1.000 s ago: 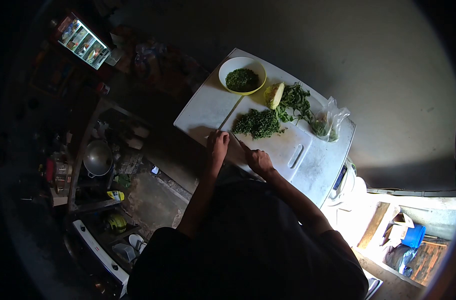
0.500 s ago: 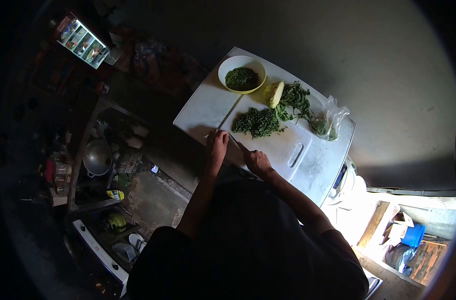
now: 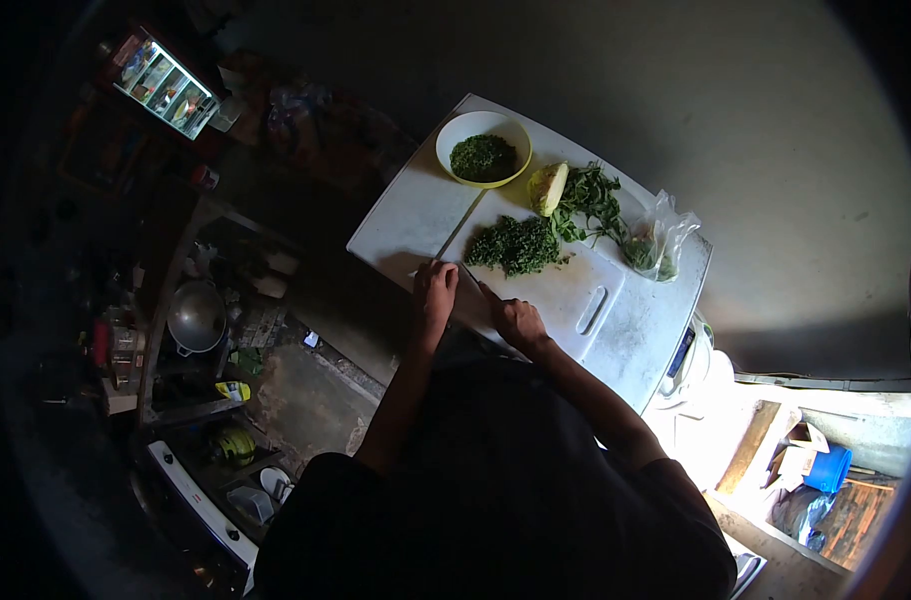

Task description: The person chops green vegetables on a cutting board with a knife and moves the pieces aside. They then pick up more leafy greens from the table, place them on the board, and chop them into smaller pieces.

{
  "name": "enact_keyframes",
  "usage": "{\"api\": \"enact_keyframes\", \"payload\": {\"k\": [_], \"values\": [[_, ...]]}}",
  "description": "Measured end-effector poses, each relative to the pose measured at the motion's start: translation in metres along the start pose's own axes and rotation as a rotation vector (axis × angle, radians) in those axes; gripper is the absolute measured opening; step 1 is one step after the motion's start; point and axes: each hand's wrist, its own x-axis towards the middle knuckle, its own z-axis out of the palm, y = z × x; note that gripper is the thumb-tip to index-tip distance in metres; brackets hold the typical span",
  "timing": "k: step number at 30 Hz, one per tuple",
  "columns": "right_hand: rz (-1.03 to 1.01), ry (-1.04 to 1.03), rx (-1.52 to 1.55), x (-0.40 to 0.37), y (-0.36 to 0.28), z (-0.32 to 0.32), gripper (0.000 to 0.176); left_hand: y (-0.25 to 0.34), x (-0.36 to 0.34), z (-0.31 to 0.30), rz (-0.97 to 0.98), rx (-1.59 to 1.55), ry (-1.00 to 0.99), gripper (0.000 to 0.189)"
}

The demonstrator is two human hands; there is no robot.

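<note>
My right hand (image 3: 519, 322) is closed around the dark handle of a knife (image 3: 487, 292), its blade pointing up and left toward my other hand. At the left end of the white cutting board (image 3: 556, 305), my left hand (image 3: 437, 285) has its fingers curled down; what they hold, if anything, is hidden. Just beyond both hands lies a heap of chopped greens (image 3: 516, 246) on the board. Behind it rest a pale cut cabbage (image 3: 548, 188) and a bunch of leafy greens (image 3: 594, 203).
A yellow-green bowl (image 3: 525, 172) with chopped greens stands at the far corner of the white table (image 3: 636, 345). A clear plastic bag (image 3: 658, 240) sits at the right edge. To the left are a wok (image 3: 196, 316) and a white stove front (image 3: 202, 500).
My right hand and the knife have shifted very slightly. My left hand stays almost in place, and the greens look the same.
</note>
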Motion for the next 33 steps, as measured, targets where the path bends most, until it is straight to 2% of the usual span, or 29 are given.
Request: {"api": "enact_keyframes", "payload": {"k": [2, 5, 7, 10, 14, 15, 17, 19, 26, 30, 33], "values": [[0.109, -0.108, 0.099, 0.006, -0.006, -0.014, 0.061, -0.007, -0.004, 0.006, 0.002, -0.025, 0.0, 0.007], [0.177, -0.226, 0.07, 0.013, -0.019, -0.034, 0.06, -0.017, -0.009, 0.012, -0.042, -0.2, -0.026, 0.008], [0.154, -0.209, 0.099, 0.012, -0.016, -0.03, 0.061, -0.014, -0.009, 0.006, -0.112, -0.281, -0.075, 0.02], [0.095, -0.164, 0.108, 0.007, -0.013, -0.022, 0.061, -0.004, -0.007, -0.007, -0.07, -0.217, -0.027, 0.012], [0.036, -0.118, 0.055, 0.004, -0.013, -0.02, 0.061, 0.001, -0.005, -0.013, -0.068, -0.241, -0.008, 0.011], [0.035, -0.119, 0.055, 0.003, -0.014, -0.02, 0.061, 0.001, -0.005, -0.014, -0.107, -0.249, -0.054, 0.014], [-0.052, 0.057, 0.029, 0.0, -0.016, -0.02, 0.061, 0.002, -0.004, -0.015, -0.147, -0.257, -0.101, 0.017], [-0.039, 0.022, 0.019, 0.001, -0.015, -0.018, 0.061, 0.004, -0.002, -0.014, -0.041, -0.159, -0.004, 0.011], [0.016, -0.037, 0.032, 0.003, -0.01, -0.004, 0.062, 0.008, -0.001, -0.017, -0.039, -0.136, -0.012, 0.011], [-0.001, 0.006, -0.002, 0.007, -0.014, -0.005, 0.064, 0.005, -0.001, -0.011, -0.06, -0.149, -0.02, 0.01], [0.053, -0.083, 0.005, 0.007, -0.015, -0.008, 0.064, 0.003, -0.001, -0.011, -0.055, -0.164, -0.017, 0.01]]}}
